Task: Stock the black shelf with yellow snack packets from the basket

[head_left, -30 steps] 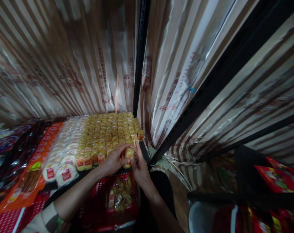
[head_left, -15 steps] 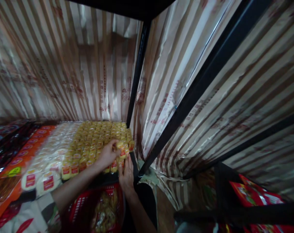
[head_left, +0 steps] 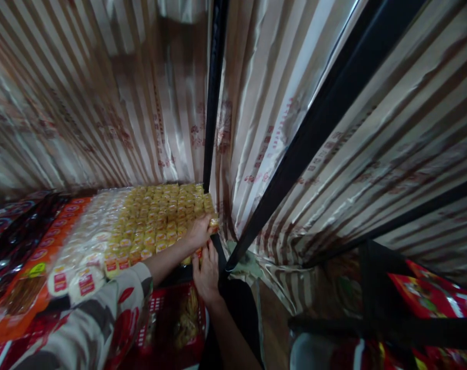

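Rows of small yellow wrapped snack packets [head_left: 152,216] with red labels stand packed on the shelf. My left hand [head_left: 198,232] reaches over their front right corner, its fingers closed on a yellow snack packet [head_left: 214,223] at the right end. Just below it, my right hand [head_left: 207,272] rests at the front edge with its fingers stretched upward. Its thumb and forefinger lie beside a red-labelled packet, partly hidden by them. The two hands almost touch.
White round packets [head_left: 86,281] and orange packs [head_left: 27,288] lie to the left. Below is a red basket [head_left: 167,339] with wrapped goods. A black post [head_left: 280,200] slants close on the right, before striped plastic sheeting [head_left: 172,103]. Red packs [head_left: 430,298] sit lower right.
My left hand has moved right with the yellow packet, to the row's right end. My right hand stays just beneath. The view has shifted slightly.
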Demonstrator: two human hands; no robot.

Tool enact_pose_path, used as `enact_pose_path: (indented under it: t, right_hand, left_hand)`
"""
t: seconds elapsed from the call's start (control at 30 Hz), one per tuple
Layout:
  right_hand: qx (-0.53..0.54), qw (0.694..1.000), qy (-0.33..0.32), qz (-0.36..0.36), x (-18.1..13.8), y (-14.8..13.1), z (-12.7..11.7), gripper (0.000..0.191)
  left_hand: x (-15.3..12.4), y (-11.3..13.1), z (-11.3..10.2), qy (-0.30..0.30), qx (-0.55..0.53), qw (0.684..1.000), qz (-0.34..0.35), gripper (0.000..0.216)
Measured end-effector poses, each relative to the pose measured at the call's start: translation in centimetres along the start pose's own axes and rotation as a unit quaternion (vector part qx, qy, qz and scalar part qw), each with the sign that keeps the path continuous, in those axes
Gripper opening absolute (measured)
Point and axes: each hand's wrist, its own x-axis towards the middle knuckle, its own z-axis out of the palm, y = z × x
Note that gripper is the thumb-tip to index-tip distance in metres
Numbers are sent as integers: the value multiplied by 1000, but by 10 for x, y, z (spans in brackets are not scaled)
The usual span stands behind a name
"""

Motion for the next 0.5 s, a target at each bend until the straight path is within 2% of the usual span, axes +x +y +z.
enact_pose_path:
  t: [0.17, 0.3, 0.4, 0.5]
  right_hand:
    - [39, 999, 6, 10, 1, 2, -1, 45]
    - [84, 995, 17, 58, 3, 1, -4, 43]
    - [110, 989, 39, 86, 7, 2, -7, 51]
    - [117, 989, 40, 85, 13, 5, -7, 59]
  left_hand:
    - [2, 15, 6, -3, 95, 995, -36, 23]
    - [6, 26, 4, 0, 128, 988, -85, 21]
    - [8, 28, 3, -31, 221, 972, -75, 23]
    - [8, 28, 5, -34, 276, 959, -64, 24]
